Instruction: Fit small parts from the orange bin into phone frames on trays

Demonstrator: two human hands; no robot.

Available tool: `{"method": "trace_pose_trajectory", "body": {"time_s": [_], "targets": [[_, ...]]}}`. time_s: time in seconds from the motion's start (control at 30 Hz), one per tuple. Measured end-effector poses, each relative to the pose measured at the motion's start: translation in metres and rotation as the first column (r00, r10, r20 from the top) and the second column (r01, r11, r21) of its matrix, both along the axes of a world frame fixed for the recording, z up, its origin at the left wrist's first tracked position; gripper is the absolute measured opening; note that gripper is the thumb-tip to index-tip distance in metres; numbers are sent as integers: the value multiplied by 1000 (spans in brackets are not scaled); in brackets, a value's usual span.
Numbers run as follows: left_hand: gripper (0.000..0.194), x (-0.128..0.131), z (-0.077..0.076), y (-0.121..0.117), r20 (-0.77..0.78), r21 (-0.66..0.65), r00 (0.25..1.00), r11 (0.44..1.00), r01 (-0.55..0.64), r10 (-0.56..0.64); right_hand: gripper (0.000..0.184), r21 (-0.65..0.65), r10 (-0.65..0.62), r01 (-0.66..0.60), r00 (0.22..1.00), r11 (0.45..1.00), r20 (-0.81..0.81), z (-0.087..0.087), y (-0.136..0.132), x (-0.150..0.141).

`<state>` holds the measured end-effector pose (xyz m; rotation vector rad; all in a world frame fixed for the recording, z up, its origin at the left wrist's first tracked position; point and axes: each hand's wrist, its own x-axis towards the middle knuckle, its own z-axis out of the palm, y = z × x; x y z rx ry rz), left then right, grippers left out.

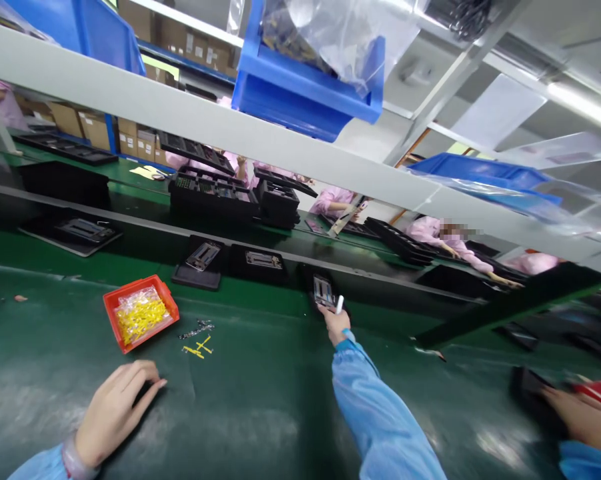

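Note:
My left hand point(123, 410) lies on the green bench with its fingers loosely stretched, holding nothing. Just beyond it stands a red tray point(109, 319) with small yellow strips point(147, 315) in clear bags. Several loose yellow strips point(199, 347) and a cluster of small dark pieces point(197, 329) lie right of the tray. My right hand point(337, 325) reaches forward with a white pen-like stick point(339, 305) in it. Its fingertips touch the near end of a phone frame point(323, 291) on a black pad; whether they grip the frame is unclear.
More phone frames point(203, 255) point(263, 260) point(87, 230) lie on dark pads along the back strip. Blue bins point(305, 87) sit on a white shelf beam point(190, 123) overhead. At right, a co-worker's hand point(583, 413) holds a dark object. People in pink work beyond black trays point(215, 200).

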<state>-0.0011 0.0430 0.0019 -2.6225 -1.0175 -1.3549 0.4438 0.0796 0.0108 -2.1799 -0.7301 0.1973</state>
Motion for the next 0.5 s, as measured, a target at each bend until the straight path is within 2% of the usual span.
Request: {"method": "trace_pose_trajectory", "body": {"time_s": [0.07,0.17,0.33,0.43,0.5], "targets": [[30,2,0,0,18,-43,999,999,30,-29,29,-117,64,-48,988,992,140,-1,24,-13],[32,1,-6,1,33,-108,998,992,58,-55,28,-294,261,-169,914,941,310,-5,60,-41],[36,-1,-18,1,56,-207,998,978,32,-21,30,-588,587,-282,689,758,426,-10,110,-84],[38,1,-21,1,56,-257,998,966,1,13,30,-701,707,-281,555,655,438,-5,123,-93],[36,2,-21,1,47,-275,999,962,-4,18,29,-744,765,-279,462,607,450,2,123,-92]]}}
